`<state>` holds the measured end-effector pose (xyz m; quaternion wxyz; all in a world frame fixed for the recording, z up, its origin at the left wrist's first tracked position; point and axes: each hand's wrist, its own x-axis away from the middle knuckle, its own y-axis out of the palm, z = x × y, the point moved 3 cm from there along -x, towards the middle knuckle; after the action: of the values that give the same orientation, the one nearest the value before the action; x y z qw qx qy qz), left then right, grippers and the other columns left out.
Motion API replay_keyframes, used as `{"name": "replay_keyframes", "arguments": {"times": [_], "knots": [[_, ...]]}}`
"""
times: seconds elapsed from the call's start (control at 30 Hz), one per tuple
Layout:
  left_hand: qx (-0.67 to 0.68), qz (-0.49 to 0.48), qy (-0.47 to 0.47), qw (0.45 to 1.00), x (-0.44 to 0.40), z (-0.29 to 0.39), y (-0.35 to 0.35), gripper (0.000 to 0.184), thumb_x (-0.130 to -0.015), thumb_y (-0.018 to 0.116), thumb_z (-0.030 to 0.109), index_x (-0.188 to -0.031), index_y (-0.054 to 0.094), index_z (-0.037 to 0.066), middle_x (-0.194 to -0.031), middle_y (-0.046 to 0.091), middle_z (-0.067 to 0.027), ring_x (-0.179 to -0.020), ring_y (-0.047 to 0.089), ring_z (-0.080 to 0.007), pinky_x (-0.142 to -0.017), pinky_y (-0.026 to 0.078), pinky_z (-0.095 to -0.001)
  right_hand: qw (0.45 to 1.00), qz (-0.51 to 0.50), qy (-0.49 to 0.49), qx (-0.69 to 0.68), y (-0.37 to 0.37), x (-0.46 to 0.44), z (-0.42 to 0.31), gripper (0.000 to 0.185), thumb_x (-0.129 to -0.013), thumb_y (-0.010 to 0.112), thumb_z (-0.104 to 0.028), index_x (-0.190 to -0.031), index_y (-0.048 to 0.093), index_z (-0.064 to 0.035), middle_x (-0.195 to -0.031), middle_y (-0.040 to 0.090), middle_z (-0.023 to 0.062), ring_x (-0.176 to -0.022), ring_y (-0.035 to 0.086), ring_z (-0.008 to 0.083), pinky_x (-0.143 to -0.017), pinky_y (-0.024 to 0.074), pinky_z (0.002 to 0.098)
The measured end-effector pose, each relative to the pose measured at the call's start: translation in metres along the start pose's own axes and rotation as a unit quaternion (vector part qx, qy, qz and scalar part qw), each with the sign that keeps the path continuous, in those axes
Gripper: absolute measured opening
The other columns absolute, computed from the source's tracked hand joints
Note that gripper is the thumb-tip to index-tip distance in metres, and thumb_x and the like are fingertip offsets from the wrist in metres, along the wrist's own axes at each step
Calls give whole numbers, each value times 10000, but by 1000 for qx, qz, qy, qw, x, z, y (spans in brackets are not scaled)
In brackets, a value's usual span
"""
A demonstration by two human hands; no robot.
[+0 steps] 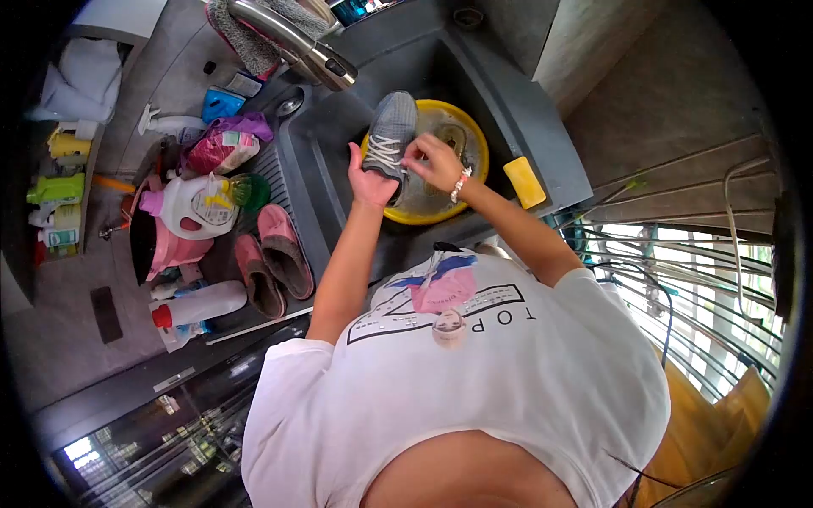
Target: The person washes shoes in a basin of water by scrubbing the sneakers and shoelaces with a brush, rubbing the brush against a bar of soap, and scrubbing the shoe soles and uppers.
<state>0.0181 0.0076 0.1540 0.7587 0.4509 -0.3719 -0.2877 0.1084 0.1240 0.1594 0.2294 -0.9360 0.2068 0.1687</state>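
Shoe (395, 113): grey, raised over the left rim of the basin (421, 220), with toe pointing away from the body and heel toward it. Apparently clear of the water (415, 196); wet or dry, cannot tell.
Left hand (373, 182): turned palm up beneath the heel, with thumb spread to the side and fingers hidden under the shoe; cannot tell whether gripping or only propping.
Right hand (436, 165): bent over the front of the shoe, with thumb and fingertips drawn together at the laces, seemingly pinching a strand.
Laces (385, 151): white, still threaded across the tongue — judged midway through handling, neither pulled out nor clearly finished.
Basin: yellow, set inside the grey sink (318, 127), holding cloudy water and a dark object (457, 135), perhaps a second shoe. Touched by neither hand; whether already dealt with or left to do, cannot tell.
Yellow block (525, 182): resting on the sink's edge near the right forearm, not in use — soap or sponge, hard to say.
Tap (334, 72): above the sink, without a visible stream.
Slippers (279, 237): pink, side by side left of the sink, apart from the work.
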Motion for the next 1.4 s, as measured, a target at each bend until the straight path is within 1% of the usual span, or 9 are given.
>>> {"name": "replay_keyframes", "arguments": {"times": [0.33, 0.7, 0.8, 0.93, 1.0, 1.13, 1.2, 1.27, 1.4], "knots": [[-11, 46, -63, 997, -2, -7, -34, 249, -851, 528, 168, -1059, 514, 32, -1018, 559, -127, -987, 520, -271, -916, 390, -393, 998, -60, 15, 32, 24, -1, -4, 185, -782, 648, -163, -897, 586, -32, -829, 593, 111, -691, 604, 215, -636, 482, 307], [33, 82, -58, 994, -9, -19, -69, 216, -870, 515, 136, -1040, 522, 2, -1031, 551, -125, -984, 518, -238, -928, 394, -336, 951, -200, 50, 233, 36, -11, 7, 184, -791, 515, -212, -828, 563, -38, -783, 611, 196, -745, 589, 371, -669, 460, 471], [-5, 200, -76, 977, 0, -20, -82, 211, -844, 542, 66, -1055, 542, 47, -1010, 571, -99, -963, 532, -233, -907, 405, -341, 963, -163, 64, 204, 30, -27, 13, 203, -791, 548, -228, -864, 589, -43, -795, 623, 175, -752, 597, 349, -663, 469, 430], [-74, 129, -51, 988, -8, -24, -116, 250, -815, 571, 30, -1063, 545, 47, -1039, 565, -72, -972, 520, -210, -883, 395, -320, 964, -194, 51, 174, 41, -43, 29, 228, -829, 530, -254, -837, 587, -33, -739, 632, 143, -681, 615, 289, -637, 481, 378], [-95, 135, -36, 986, -2, -21, -107, 254, -805, 581, 18, -1056, 550, 48, -1029, 563, -60, -952, 516, -198, -858, 396, -307, 880, -229, 303, -286, 59, -41, 52, 229, -859, 523, -256, -817, 588, -41, -674, 612, 68, -616, 597, 181, -602, 477, 303], [-121, 100, -64, 985, 1, -12, -101, 279, -796, 567, -18, -1072, 539, 18, -1025, 565, -81, -946, 532, -212, -890, 401, -321, 737, -297, 412, -445, 41, -39, 18, 146, -858, 533, -187, -876, 587, -52, -705, 594, 29, -601, 556, 103, -555, 438, 215], [-77, 142, -16, 987, -1, -7, -93, 286, -795, 565, -20, -1078, 530, 6, -1022, 569, -94, -944, 541, -223, -905, 406, -333, 810, -344, 348, -324, 40, -44, 24, 153, -802, 605, -168, -864, 608, -28, -671, 601, 30, -613, 562, 113, -559, 453, 253], [-69, 150, -40, 986, -15, -9, -124, 284, -840, 526, 8, -1121, 495, -11, -1063, 557, -99, -1003, 521, -208, -905, 409, -298, 915, -391, 46, 89, 47, -52, 56, 155, -775, 612, -156, -841, 619, -16, -699, 623, 84, -652, 601, 205, -606, 473, 331], [-50, 194, -39, 979, -13, -12, -126, 271, -821, 563, 6, -1089, 524, 6, -1054, 563, -96, -956, 541, -217, -870, 436, -311, 949, -220, -14, 224, 36, -56, 46, 166, -779, 577, -162, -851, 631, -23, -792, 620, 186, -752, 596, 340, -656, 469, 376]]}}
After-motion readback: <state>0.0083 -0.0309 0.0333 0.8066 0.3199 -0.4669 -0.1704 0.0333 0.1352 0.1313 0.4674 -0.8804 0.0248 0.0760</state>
